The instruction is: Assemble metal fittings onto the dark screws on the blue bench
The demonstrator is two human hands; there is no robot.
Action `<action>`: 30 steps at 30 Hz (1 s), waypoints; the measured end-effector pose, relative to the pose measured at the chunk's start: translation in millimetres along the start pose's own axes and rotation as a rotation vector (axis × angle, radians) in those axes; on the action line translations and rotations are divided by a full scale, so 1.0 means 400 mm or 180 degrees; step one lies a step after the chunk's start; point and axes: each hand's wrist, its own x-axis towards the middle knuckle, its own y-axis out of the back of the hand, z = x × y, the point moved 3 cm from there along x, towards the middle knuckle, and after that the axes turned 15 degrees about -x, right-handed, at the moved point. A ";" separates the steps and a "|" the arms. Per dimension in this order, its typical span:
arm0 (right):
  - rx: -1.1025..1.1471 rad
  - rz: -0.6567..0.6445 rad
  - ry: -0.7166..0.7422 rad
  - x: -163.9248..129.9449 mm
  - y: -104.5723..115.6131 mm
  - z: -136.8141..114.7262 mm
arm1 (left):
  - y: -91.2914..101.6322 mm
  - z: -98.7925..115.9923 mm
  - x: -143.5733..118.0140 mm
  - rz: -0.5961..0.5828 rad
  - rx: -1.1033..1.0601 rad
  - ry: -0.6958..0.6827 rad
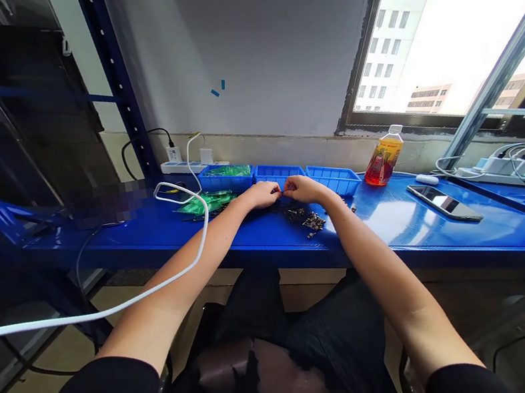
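My left hand [265, 194] and my right hand [300, 190] meet fingertip to fingertip above the blue table, in front of the blue bins. Both are closed in a pinch; whatever lies between the fingers is too small to make out. Just below my right hand is a heap of small metal parts [314, 221], with dark thin pieces [293, 212] beside it. Green plastic packets [207, 203] lie left of my left hand. Behind the hands stand a middle blue bin [279, 172] and a right blue bin [334, 179].
A left blue bin [226, 179] holds green packets. To the right are a drink bottle [384, 157] with red liquid, a phone [444, 202] and a power strip [506, 167] with cables. A white cable [156, 286] crosses in front of my left forearm. A blue rack post [116, 80] rises behind.
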 end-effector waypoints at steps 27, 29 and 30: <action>0.0118 0.0000 -0.0040 -0.001 0.004 0.005 | 0.000 0.009 -0.006 -0.0145 0.0249 -0.0012; 0.0119 -0.0050 -0.0036 -0.003 0.005 0.004 | 0.000 0.009 -0.005 -0.0142 0.0266 -0.0020; 0.0115 -0.0069 -0.0043 -0.004 0.006 0.003 | 0.000 0.008 -0.004 -0.0142 0.0263 -0.0029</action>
